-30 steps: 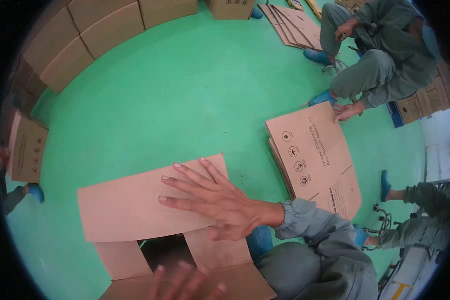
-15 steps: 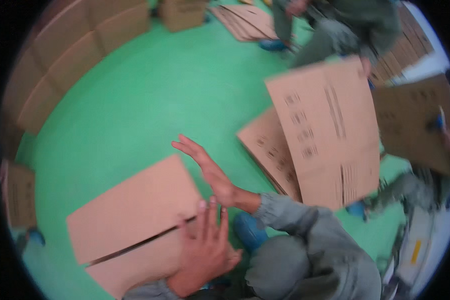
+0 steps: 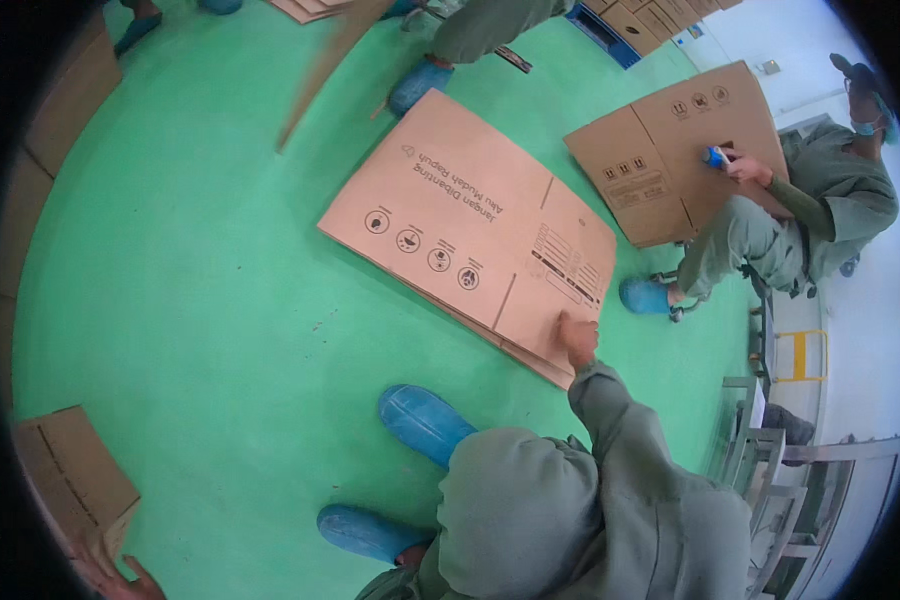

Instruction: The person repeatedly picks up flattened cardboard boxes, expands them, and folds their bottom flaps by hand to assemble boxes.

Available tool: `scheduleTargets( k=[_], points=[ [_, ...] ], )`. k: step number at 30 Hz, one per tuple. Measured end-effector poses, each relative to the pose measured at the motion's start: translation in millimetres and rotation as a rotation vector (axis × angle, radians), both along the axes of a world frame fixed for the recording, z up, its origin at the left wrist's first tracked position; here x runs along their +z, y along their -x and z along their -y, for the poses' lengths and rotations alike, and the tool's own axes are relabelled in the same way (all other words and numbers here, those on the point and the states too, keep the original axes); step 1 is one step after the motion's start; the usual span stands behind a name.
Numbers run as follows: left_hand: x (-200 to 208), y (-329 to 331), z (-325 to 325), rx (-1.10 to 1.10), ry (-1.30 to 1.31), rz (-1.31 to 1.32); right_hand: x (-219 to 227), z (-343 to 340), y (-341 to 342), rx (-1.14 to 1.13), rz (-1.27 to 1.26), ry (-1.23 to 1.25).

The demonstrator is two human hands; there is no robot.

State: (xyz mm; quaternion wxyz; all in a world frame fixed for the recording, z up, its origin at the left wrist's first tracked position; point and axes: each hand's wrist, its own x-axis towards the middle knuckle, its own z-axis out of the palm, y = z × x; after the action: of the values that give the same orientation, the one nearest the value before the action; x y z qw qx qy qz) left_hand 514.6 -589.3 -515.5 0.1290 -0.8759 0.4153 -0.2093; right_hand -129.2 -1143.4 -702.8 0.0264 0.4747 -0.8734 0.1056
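At the lower left a brown cardboard box (image 3: 78, 475) stands on the green floor. My left hand (image 3: 115, 572) is at its near edge, fingers spread, partly cut off by the dark rim of the picture; whether it presses on the box I cannot tell. To the right of centre lies a small stack of flattened cartons (image 3: 450, 215) with printed symbols on top. My right hand (image 3: 578, 340) is closed on the near right edge of the top flattened carton, its fingers curled over the board.
A masked co-worker (image 3: 840, 190) sits at the right, holding a carton (image 3: 685, 150) and a blue-headed tool (image 3: 713, 157). Another person's leg (image 3: 490, 30) and a blurred board (image 3: 332, 65) are at the top. Boxes (image 3: 65, 110) line the left. My blue shoes (image 3: 422, 420) are near.
My view has turned rightward. The box before me is now at the lower left with my left hand. My right hand has gone from above it to the flattened cartons. The standing carton there now lies flat.
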Motion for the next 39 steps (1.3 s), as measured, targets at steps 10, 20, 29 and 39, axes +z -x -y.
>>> scheduleTargets(
  k=[10, 20, 29, 39],
  points=[
    [-72, 109, 97, -0.019, 0.312, -0.722, -12, 7, 66, 1.132, 0.041, -0.263],
    [-105, 143, 122, -0.093, 0.27, -0.78, 49, 58, 1, 0.483, 0.349, -0.19],
    [-28, 116, 198, -0.468, 0.799, -0.641, 107, 76, -11, 0.551, 0.567, 0.307],
    [122, 50, 92, -0.33, 0.788, -0.429, 66, 49, -243, 1.715, 1.077, 0.697]
  ],
)
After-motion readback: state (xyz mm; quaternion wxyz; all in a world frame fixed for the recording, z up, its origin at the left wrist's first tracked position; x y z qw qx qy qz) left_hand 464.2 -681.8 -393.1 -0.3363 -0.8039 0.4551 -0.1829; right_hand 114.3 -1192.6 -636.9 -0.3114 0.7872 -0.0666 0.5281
